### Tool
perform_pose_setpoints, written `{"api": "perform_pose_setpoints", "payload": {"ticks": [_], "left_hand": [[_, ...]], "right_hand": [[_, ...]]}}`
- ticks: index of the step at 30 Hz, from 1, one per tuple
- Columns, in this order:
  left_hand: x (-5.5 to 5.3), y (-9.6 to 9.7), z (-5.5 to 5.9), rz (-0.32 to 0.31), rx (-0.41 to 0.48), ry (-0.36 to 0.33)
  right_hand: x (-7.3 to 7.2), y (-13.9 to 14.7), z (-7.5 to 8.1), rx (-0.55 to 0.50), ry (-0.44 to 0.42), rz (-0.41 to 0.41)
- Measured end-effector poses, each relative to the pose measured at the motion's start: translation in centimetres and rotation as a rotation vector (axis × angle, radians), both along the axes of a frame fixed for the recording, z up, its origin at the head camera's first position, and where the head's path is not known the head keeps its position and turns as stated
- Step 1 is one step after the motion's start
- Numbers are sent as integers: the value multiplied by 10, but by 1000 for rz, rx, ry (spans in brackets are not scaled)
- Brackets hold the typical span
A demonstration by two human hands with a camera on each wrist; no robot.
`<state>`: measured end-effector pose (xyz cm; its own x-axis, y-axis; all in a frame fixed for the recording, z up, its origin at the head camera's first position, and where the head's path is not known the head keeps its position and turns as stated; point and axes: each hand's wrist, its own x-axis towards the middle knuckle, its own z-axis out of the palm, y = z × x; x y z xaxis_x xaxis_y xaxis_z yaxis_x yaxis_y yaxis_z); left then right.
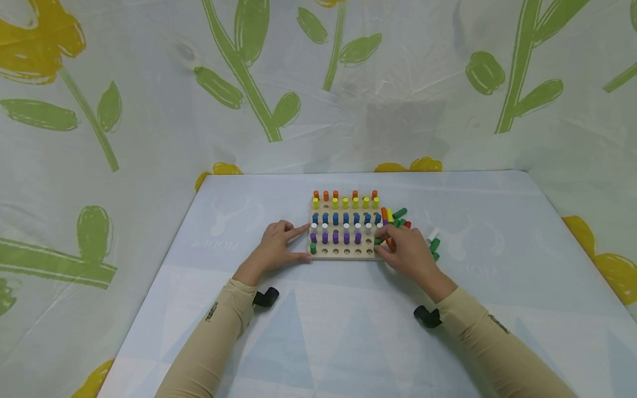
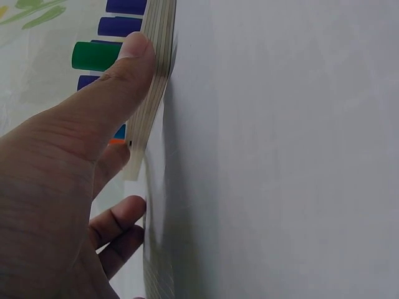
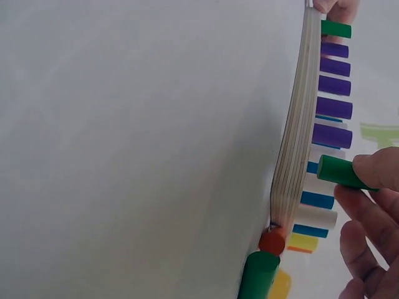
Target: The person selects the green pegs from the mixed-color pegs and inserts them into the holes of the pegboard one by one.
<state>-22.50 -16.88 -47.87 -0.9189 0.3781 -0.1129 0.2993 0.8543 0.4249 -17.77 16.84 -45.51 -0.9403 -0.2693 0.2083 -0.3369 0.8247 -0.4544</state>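
Observation:
A wooden pegboard [image 1: 343,257] lies on the table with rows of colored pegs standing in it. Purple pegs [image 1: 335,238] fill most of the second row from the front, and a lone green peg [image 1: 313,248] stands at the left of the front row. My left hand [image 1: 275,243] rests against the board's left edge, its thumb at the near corner and its index finger stretched out farther back. Between thumb and fingertips, my right hand [image 1: 410,251] pinches another green peg [image 3: 340,171], tilted on its side, over the board's right end near the front holes.
Loose pegs in several colors lie beside the board's right edge, among them a green peg [image 1: 400,213] and a yellow peg [image 1: 390,214]. More green pegs [image 1: 435,245] lie right of my right hand. A flowered sheet [image 1: 328,127] hangs behind the table [image 1: 348,331].

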Motion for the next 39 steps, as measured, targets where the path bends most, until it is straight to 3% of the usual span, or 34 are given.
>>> {"api": "perform_pose_setpoints", "payload": {"ticks": [39], "left_hand": [[-3,-2,-5,-12,15,23]], "right_hand": [[-2,-21,-1,-36,-5,75]]}}
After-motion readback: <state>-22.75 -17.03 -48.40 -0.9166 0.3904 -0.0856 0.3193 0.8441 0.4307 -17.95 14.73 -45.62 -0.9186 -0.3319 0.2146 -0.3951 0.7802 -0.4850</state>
